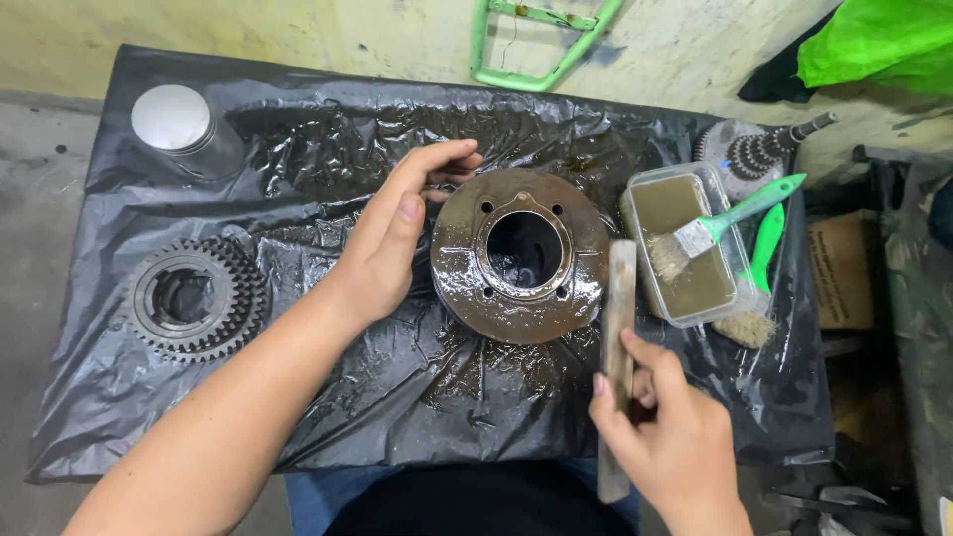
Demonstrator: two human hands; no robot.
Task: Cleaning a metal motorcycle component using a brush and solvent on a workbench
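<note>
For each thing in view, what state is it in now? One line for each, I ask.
Left hand: open, resting on the hub's left edge.
Right hand: closed on the flat bar.
Flat bar: upright in the view, beside the hub's right edge.
Hub: flat on the sheet, wet and oily.
Tub: open, holding murky liquid.
Brush: bristles resting in the tub.
Gear: lying flat, untouched.
Plastic sheet: wrinkled, wet around the hub.

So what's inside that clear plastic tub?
The plastic tub holds murky brown liquid, with the bristles of a green-handled brush resting over it. The liquid is opaque, so anything sunk beneath it cannot be seen.
</note>
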